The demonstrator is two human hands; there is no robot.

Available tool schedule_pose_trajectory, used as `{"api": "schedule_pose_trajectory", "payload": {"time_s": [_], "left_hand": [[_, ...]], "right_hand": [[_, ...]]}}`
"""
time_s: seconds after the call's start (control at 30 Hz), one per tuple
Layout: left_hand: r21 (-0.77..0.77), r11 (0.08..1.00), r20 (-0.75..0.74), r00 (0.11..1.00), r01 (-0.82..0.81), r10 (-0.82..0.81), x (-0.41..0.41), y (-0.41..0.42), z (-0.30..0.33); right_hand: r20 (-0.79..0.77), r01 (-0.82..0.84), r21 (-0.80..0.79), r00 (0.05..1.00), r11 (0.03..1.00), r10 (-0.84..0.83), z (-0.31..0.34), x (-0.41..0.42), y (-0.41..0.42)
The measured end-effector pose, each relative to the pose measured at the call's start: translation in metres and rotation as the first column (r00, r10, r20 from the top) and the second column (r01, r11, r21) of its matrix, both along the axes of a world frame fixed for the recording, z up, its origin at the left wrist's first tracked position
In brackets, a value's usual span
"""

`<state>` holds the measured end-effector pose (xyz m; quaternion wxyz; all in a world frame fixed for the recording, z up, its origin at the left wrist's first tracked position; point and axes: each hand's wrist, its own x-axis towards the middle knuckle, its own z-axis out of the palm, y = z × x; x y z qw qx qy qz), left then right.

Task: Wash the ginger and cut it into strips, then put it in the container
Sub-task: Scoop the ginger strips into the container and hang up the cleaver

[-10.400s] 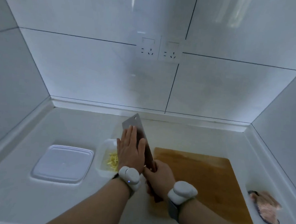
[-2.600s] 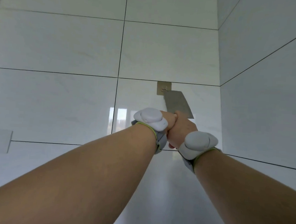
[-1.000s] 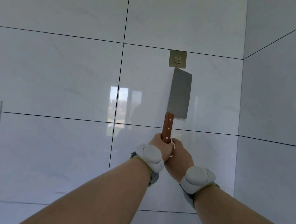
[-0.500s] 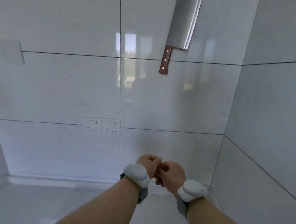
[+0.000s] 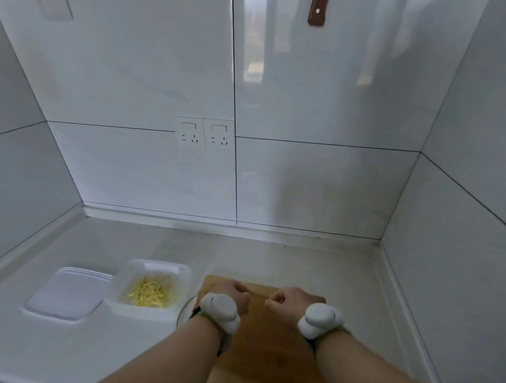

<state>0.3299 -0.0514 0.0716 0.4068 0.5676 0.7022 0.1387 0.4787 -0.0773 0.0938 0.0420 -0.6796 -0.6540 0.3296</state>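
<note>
Yellow ginger strips (image 5: 150, 294) lie in a clear plastic container (image 5: 155, 266) on the white counter, left of the wooden cutting board (image 5: 268, 358). My left hand (image 5: 235, 294) and my right hand (image 5: 291, 301) hover over the board's far end, a little apart, fingers loosely curled and holding nothing. The cleaver hangs on the back wall; only its wooden handle (image 5: 317, 8) shows at the top edge.
The container's lid (image 5: 67, 294) lies flat on the counter to the left of the container. A clear rim (image 5: 183, 310) shows by my left wrist. Two wall sockets (image 5: 205, 133) sit on the back wall. Tiled walls close in left and right.
The cleaver now hangs on the wall hook and both hands have let go of it. My hands have come down and apart over the cutting board; the view tilted down to the counter.
</note>
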Motion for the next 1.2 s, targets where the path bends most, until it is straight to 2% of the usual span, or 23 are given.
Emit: {"api": "schedule_pose_trajectory", "payload": {"time_s": [0.07, 0.13, 0.23, 0.33, 0.43, 0.5, 0.57, 0.7, 0.77, 0.83, 0.9, 1.0, 1.07, 1.2], "left_hand": [[-0.068, 0.985, -0.087, 0.983, 0.158, -0.164, -0.002, -0.003, -0.006], [-0.161, 0.932, -0.164, 0.923, 0.324, -0.349, -0.001, -0.004, -0.010], [-0.214, 0.895, -0.277, 0.854, 0.392, -0.440, 0.001, 0.007, -0.021], [-0.102, 0.927, -0.341, 0.862, 0.362, -0.374, -0.017, 0.018, -0.016], [0.023, 0.965, -0.214, 0.944, 0.261, -0.250, -0.055, 0.031, -0.017], [0.037, 0.991, -0.214, 0.970, 0.130, -0.120, -0.084, 0.038, -0.015], [0.070, 0.997, -0.229, 0.973, 0.011, 0.005, -0.118, 0.047, -0.018], [0.148, 0.970, -0.133, 0.968, -0.195, 0.215, -0.193, 0.060, -0.024], [0.167, 0.943, -0.147, 0.939, -0.287, 0.311, -0.239, 0.064, -0.031], [0.144, 0.936, -0.226, 0.910, -0.323, 0.348, -0.283, 0.064, -0.039], [0.048, 0.963, -0.373, 0.890, -0.264, 0.263, -0.315, 0.060, -0.050], [-0.186, 0.979, -0.544, 0.839, -0.089, -0.028, -0.354, 0.046, -0.061], [-0.277, 0.960, -0.531, 0.825, 0.047, -0.193, -0.371, 0.045, -0.078], [-0.236, 0.946, -0.532, 0.784, 0.224, -0.319, -0.382, 0.052, -0.086]], "right_hand": [[0.032, -0.016, -0.045, 0.999, 0.999, 0.017, -0.007, 0.000, -0.006], [0.036, -0.008, -0.079, 0.999, 0.997, 0.011, -0.014, -0.004, -0.007], [0.018, 0.021, -0.094, 1.000, 0.995, -0.019, -0.017, -0.019, -0.003], [-0.041, 0.044, -0.091, 0.998, 0.995, -0.048, -0.010, -0.048, 0.008], [-0.079, 0.006, -0.065, 0.997, 0.998, -0.011, -0.002, -0.088, 0.023], [-0.110, -0.010, -0.021, 0.994, 1.000, 0.007, 0.000, -0.116, 0.031], [-0.139, -0.026, 0.017, 0.990, 1.000, 0.028, -0.004, -0.149, 0.041], [-0.121, -0.057, 0.096, 0.990, 0.994, 0.069, -0.015, -0.224, 0.050], [-0.148, -0.124, 0.110, 0.979, 0.986, 0.140, -0.023, -0.269, 0.055], [-0.164, -0.187, 0.077, 0.966, 0.979, 0.198, -0.033, -0.309, 0.059], [-0.159, -0.245, 0.053, 0.955, 0.968, 0.251, -0.042, -0.335, 0.058], [-0.102, -0.335, -0.028, 0.938, 0.942, 0.331, -0.057, -0.377, 0.063], [-0.051, -0.352, -0.092, 0.936, 0.931, 0.349, -0.063, -0.392, 0.068], [0.030, -0.347, -0.178, 0.934, 0.921, 0.357, -0.073, -0.411, 0.082]]}}
